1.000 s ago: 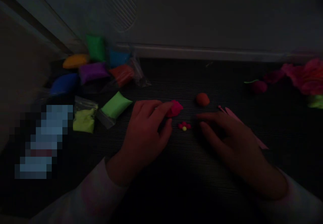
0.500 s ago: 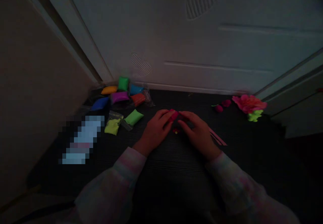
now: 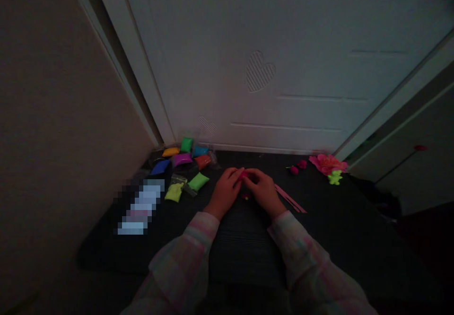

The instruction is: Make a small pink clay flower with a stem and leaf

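In the dim head view, a lump of bright pink modelling clay point(image 3: 243, 175) is between my two hands at the middle of the dark table point(image 3: 244, 253). My left hand point(image 3: 226, 189) has its fingers closed on the clay from the left. From the other side, the fingers and thumb of my right hand point(image 3: 263, 190) pinch it too. Just below the fingers lies a small red clay flower point(image 3: 245, 196) with a yellow dot. Pink modelling tools point(image 3: 291, 199) lie right of my right hand. The orange clay ball cannot be seen.
Several colored clay packets lie at the left, among them a light green packet point(image 3: 198, 181) and a purple packet point(image 3: 182, 159). A blurred-out bright screen point(image 3: 142, 208) is nearer. Cherry-like red balls point(image 3: 294, 170) and a pink flower point(image 3: 327, 164) sit right. A white door point(image 3: 220, 59) stands behind.
The view has pulled back and tilted up. My right hand has moved left from beside the small flower to the pink clay and closed on it, alongside my left hand.
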Available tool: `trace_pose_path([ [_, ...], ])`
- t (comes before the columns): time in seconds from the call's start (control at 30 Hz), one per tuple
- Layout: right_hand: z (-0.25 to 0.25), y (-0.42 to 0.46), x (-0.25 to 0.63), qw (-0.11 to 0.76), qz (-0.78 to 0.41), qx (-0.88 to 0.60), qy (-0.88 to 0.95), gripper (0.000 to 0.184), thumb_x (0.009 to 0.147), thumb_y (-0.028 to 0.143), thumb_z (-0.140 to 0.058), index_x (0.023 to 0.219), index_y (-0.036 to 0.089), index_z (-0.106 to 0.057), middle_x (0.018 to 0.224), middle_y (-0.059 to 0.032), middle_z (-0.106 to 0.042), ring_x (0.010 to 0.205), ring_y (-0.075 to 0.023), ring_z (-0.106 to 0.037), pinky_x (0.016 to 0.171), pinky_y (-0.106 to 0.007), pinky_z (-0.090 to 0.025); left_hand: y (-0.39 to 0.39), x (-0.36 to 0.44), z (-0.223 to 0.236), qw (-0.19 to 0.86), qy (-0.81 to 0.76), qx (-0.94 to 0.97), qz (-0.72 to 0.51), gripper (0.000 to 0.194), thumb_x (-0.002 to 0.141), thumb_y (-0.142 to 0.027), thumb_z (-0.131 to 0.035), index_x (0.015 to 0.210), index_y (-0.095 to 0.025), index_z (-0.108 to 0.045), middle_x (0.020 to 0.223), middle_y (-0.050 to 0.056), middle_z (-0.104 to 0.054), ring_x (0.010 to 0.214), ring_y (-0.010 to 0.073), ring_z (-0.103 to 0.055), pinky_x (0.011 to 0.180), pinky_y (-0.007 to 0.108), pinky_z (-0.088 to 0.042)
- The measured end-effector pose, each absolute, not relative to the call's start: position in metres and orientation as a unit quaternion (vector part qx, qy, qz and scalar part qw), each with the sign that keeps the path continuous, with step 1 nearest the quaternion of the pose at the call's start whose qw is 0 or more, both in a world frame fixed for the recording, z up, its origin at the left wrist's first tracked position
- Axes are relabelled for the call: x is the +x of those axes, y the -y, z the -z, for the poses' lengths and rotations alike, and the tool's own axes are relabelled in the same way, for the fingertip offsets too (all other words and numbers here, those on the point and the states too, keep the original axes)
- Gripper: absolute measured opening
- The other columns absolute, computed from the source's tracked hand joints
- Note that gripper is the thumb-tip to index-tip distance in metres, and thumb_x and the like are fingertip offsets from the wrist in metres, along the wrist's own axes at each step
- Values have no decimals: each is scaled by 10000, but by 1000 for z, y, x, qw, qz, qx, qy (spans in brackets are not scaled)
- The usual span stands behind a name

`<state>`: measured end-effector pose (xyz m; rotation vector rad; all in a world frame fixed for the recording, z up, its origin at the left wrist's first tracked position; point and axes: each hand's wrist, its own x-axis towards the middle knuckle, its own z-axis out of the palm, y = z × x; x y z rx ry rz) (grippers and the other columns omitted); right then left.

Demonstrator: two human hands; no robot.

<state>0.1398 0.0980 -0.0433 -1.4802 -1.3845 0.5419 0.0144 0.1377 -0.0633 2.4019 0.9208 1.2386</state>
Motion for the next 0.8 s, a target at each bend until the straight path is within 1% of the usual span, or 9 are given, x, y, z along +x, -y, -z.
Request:
trace_pose_path([
  [0.27, 37, -94, 134, 529, -257, -608, 533, 123, 650, 244, -567, 747, 186, -617, 684, -1, -603, 653, -138, -531, 652, -282, -402, -135, 14, 62, 121, -317, 836, -431, 271, 770, -147, -473, 1031, -161, -543, 948, 68, -530, 885, 145, -535, 788, 276, -476],
  [0.43, 36, -95, 138, 556, -335, -584, 488, 80, 602, 228, -610, 670, 186, -619, 610, 23, -576, 597, -120, -499, 605, -271, -368, -135, 13, 62, 116, -330, 829, -436, 218, 751, -137, -489, 952, -151, -571, 921, 66, -532, 857, 145, -541, 769, 272, -479],
  [0.6, 33, -94, 145, 590, -466, -513, 413, 116, 559, 244, -663, 630, 168, -612, 554, 27, -556, 530, -94, -486, 548, -252, -376, -136, 12, 62, 120, -351, 819, -437, 213, 743, -136, -498, 943, -152, -572, 900, 54, -535, 838, 134, -544, 765, 254, -474],
  [0.7, 27, -88, 152, 639, -514, -450, 354, 159, 552, 291, -674, 643, 191, -591, 584, 41, -550, 534, -74, -481, 567, -243, -403, -138, 11, 63, 123, -371, 811, -435, 214, 744, -135, -494, 943, -153, -573, 890, 51, -530, 827, 133, -544, 764, 260, -474],
  [0.8, 20, -83, 160, 687, -532, -393, 300, 182, 558, 348, -670, 658, 229, -576, 590, 71, -532, 535, -49, -461, 608, -228, -423, -140, 10, 64, 125, -388, 804, -433, 212, 740, -136, -498, 937, -147, -574, 887, 57, -523, 827, 142, -543, 766, 275, -474],
])
